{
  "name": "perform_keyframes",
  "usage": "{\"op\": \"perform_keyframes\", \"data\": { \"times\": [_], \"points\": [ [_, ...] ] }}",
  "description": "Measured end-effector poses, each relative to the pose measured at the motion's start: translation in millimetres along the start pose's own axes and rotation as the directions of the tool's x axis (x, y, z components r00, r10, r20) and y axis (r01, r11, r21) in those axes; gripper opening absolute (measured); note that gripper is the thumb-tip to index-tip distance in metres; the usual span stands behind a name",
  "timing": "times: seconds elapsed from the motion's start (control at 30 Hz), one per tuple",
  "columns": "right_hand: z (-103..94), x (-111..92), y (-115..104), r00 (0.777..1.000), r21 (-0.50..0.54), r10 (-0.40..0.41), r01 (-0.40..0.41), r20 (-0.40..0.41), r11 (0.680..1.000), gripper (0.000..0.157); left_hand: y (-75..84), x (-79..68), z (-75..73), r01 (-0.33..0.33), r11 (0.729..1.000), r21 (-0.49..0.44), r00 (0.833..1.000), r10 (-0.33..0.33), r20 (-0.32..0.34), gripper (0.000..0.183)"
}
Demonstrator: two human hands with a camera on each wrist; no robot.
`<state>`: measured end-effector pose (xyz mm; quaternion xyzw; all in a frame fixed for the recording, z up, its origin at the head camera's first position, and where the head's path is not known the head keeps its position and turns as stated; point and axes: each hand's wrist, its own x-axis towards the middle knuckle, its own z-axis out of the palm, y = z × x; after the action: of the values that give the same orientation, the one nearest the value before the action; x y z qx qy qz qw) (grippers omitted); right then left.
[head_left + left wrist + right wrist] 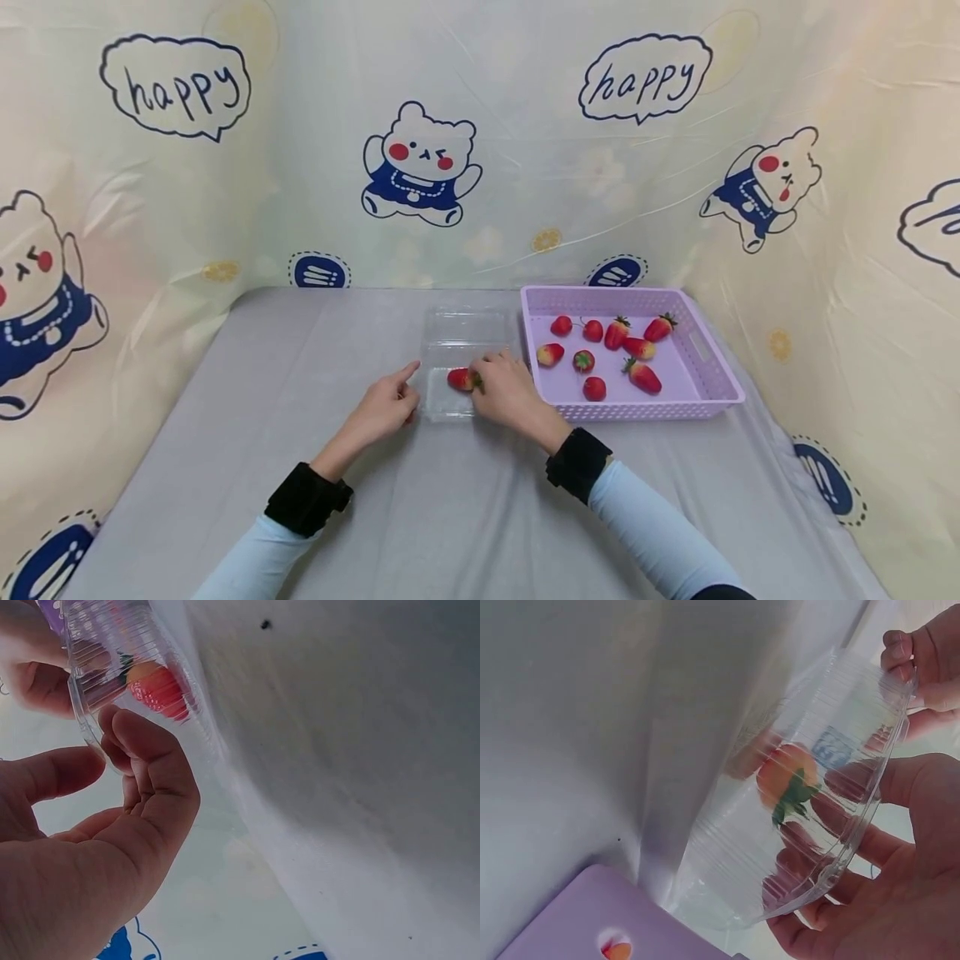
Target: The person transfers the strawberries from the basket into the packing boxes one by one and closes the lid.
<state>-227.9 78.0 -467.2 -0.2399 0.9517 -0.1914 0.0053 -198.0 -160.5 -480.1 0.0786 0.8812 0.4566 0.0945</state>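
Note:
A clear plastic box (447, 407) with its lid folded back lies in front of the person. Inside it is one red strawberry (459, 379), pale near its green leaves. The right hand (507, 390) reaches over the rim with fingers spread, fingertips right by the leaf end, as the right wrist view shows through the plastic. At the box's left edge, the left hand (386, 406) pinches the rim between thumb and bent fingers; the left wrist view shows this thumb (71, 772) close up. Several more strawberries (642, 377) lie in a lilac basket (697, 408).
The basket stands right beside the box, behind the right wrist. A grey cloth (300, 350) covers the table. Behind it hangs a printed curtain (525, 167) with bears and lettering. Both wrists wear black bands (579, 463).

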Motion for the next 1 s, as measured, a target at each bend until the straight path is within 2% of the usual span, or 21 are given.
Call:
{"op": "perform_keyframes", "data": {
  "times": [0.17,0.33,0.57,1.0],
  "points": [
    [1.7,-0.4,0.0,1.0,0.001,0.006,-0.006,-0.009,1.0,0.012,1.5,1.1,-1.2,0.004,1.0,0.008,1.0,-0.004,0.004,0.066],
    [2.3,2.0,0.2,1.0,0.01,-0.012,0.012,-0.011,1.0,0.015,2.3,1.3,-1.8,-0.018,1.0,0.008,1.0,0.018,0.0,0.065],
    [5.9,2.6,-3.0,0.999,0.01,-0.029,0.029,0.02,1.0,0.019,2.3,0.3,-0.9,-0.008,1.0,-0.001,1.0,0.008,0.01,0.065],
    [5.2,3.5,-4.2,0.999,0.003,-0.012,0.012,0.047,1.0,0.038,-0.6,1.4,0.2,0.002,1.0,0.006,1.0,-0.002,0.01,0.066]
  ]
}}
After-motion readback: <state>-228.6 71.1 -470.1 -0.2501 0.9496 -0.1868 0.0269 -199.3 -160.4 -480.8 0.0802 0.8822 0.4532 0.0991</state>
